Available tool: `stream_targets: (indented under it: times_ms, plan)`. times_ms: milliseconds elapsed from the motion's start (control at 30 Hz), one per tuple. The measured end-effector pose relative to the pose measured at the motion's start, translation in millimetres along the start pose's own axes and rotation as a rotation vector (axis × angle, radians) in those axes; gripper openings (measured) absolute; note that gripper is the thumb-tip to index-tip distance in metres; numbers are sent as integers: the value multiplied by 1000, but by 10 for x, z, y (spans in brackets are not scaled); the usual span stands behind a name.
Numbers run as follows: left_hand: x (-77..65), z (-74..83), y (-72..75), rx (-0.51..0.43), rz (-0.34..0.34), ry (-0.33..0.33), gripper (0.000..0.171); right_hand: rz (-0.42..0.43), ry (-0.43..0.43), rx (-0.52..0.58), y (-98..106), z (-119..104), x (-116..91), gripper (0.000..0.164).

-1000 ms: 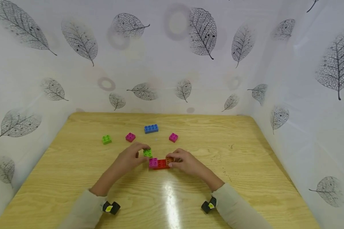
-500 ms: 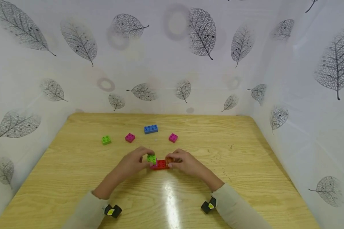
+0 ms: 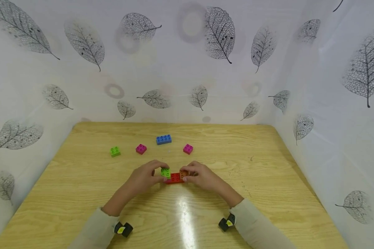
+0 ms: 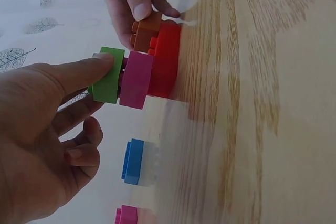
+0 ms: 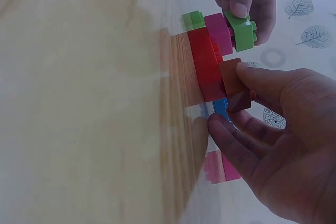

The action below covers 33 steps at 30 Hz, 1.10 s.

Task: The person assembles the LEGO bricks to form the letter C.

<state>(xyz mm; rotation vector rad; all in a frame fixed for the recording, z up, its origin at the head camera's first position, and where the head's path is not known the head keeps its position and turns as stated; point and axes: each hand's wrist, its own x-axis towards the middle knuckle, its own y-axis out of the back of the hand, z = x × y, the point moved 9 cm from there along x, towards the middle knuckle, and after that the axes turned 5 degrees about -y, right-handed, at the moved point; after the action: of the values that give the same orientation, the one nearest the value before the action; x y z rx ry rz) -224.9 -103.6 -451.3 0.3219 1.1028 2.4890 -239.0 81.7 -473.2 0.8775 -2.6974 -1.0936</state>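
Observation:
A long red block (image 4: pixel 167 61) stands on the table with an orange-brown block (image 5: pixel 233 80) on its right end and a pink block (image 4: pixel 136 81) on its left end. My left hand (image 3: pixel 144 174) pinches a bright green block (image 4: pixel 108 80) between thumb and fingers just above the pink one. A thin gap with pink studs shows between these two in the left wrist view. My right hand (image 3: pixel 202 176) grips the orange-brown block with thumb and fingers, steadying that end. In the head view the green block mostly covers the pink one.
Behind the hands lie another green block (image 3: pixel 115 151), two magenta blocks, one left (image 3: pixel 141 149) and one right (image 3: pixel 188 149), and a longer blue block (image 3: pixel 163 139). The wooden table (image 3: pixel 237 145) meets leaf-patterned white sheets (image 3: pixel 174 69) at its back and sides.
My left hand has carried the green block right and toward me, from behind the pink block to over it. My right hand has stayed on the orange-brown block.

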Motion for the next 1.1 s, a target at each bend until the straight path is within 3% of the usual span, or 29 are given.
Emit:
stream_targets:
  times_ms: [300, 633, 800, 1100]
  plan:
    - [10, 24, -4, 17, -6, 4, 36, 0, -18, -3, 16, -6, -20, 38]
    - [4, -55, 20, -79, -49, 19, 43, -5, -25, 3, 15, 5, -11, 39]
    - [-2, -168, 157, -91, -3, 56, 43, -6, -8, 3, 2, -5, -11, 39]
    - [57, -494, 432, 13, 133, 77, 46, -2, -4, 14, -1, -13, -12, 39]
